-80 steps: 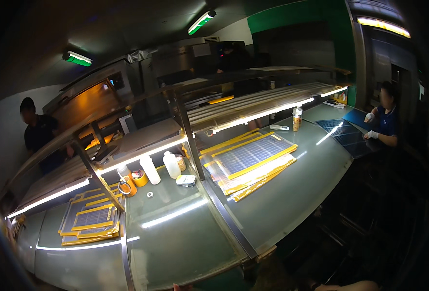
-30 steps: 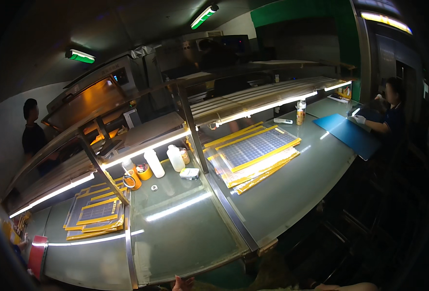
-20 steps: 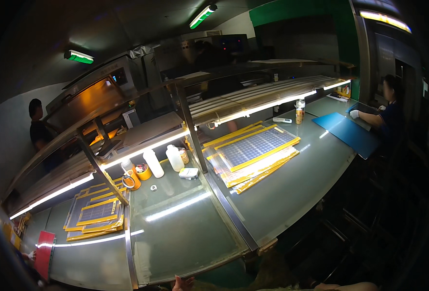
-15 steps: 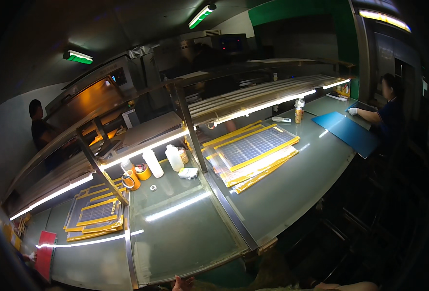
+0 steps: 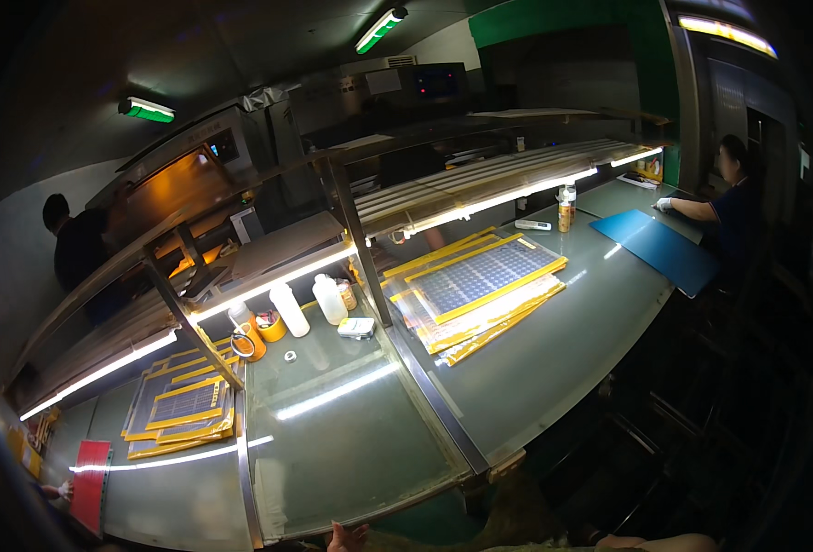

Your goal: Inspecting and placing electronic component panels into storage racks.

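My left hand (image 5: 347, 536) is at the bottom edge of the view, just off the near edge of the glass-topped table (image 5: 351, 460). Its fingers are slightly bent and apart, with nothing visible in them. Farther right along the bottom edge, bare skin that looks like my right forearm (image 5: 655, 544) shows in part. The fingers on that side cannot be made out. On the table ahead stand white plastic bottles (image 5: 289, 310), an orange container (image 5: 248, 342) and a small white box (image 5: 357, 327).
Yellow-edged patterned film sheets (image 5: 489, 276) lie stacked right of a metal divider (image 5: 439, 405); another stack (image 5: 186, 405) lies left. A co-worker (image 5: 733, 207) sits by a blue sheet (image 5: 655, 244). Another person's hand (image 5: 60, 491) touches a red sheet (image 5: 90, 483). Lit shelves (image 5: 508, 189) overhang the table.
The standing person at the back left has turned and leaned toward the machine. The co-worker's gloved hand on the right has shifted slightly. My left hand stays where it was.
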`<action>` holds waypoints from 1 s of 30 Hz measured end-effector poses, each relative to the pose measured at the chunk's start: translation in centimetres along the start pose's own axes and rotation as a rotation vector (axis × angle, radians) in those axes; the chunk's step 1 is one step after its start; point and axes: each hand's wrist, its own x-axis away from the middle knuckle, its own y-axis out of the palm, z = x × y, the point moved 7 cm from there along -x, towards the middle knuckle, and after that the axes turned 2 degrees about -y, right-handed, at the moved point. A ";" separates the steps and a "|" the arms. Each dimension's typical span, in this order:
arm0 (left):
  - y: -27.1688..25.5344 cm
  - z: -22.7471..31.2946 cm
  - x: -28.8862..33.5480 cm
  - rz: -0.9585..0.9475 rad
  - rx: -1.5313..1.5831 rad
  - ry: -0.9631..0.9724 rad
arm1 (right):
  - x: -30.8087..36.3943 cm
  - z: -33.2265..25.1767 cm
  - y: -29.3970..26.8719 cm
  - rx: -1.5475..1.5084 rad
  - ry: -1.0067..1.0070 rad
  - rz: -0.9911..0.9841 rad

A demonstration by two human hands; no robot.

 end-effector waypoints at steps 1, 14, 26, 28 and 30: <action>0.1 0.0 0.1 -0.002 -0.001 0.000 | 0.0 0.0 0.1 -0.003 0.001 -0.001; -1.0 -0.5 -0.7 -0.035 -0.042 0.052 | 0.1 0.5 0.4 -0.022 0.002 -0.026; -1.3 -0.7 -1.0 -0.051 -0.044 -0.026 | -0.1 1.3 0.6 -0.038 0.001 -0.052; -1.2 -0.6 -0.9 -0.059 -0.052 -0.028 | -0.3 1.6 0.8 -0.040 0.002 -0.055; -0.7 -0.4 -0.7 -0.064 -0.044 -0.016 | -0.5 1.9 0.9 -0.044 0.003 -0.055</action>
